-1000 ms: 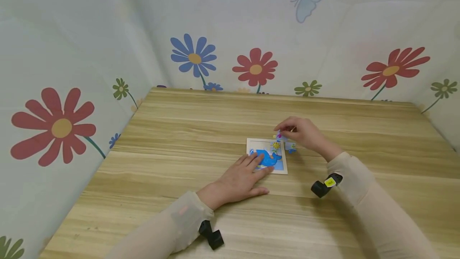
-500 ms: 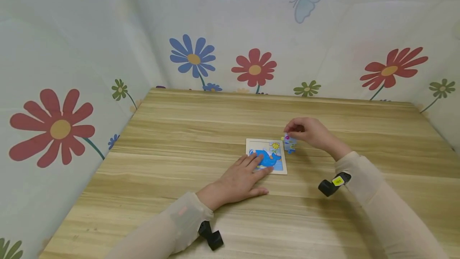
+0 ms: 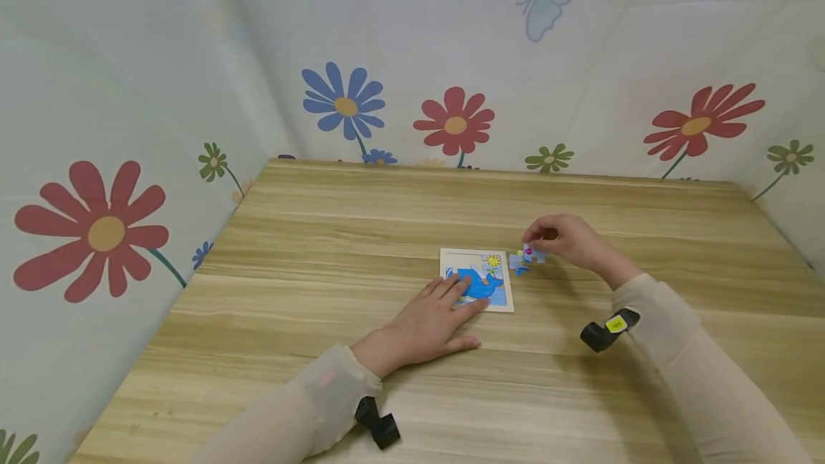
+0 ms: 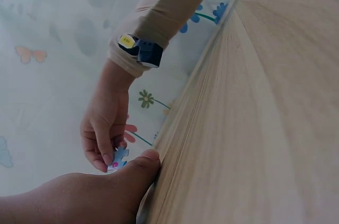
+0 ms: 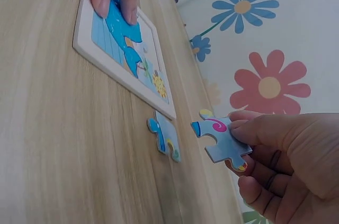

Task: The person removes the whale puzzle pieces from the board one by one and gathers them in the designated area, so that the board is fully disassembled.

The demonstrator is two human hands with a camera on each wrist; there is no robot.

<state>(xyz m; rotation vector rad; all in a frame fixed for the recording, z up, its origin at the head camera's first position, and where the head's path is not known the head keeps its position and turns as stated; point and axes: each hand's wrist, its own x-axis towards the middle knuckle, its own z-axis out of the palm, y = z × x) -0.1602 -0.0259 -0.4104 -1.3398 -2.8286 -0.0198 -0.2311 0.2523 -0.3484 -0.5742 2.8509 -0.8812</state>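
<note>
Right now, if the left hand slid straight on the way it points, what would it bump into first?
Probably the pale rim of the whale puzzle, on the side nearer the right hand. A loose piece lies beyond. How high that rim stands is hard to judge.

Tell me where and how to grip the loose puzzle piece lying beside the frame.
Pinch the loose piece across its near and far edges, coming down from above and the right. It lies flat on the table with the frame close on its left, so that side looks cramped; the blue knob on its near edge may offer purchase.
</note>
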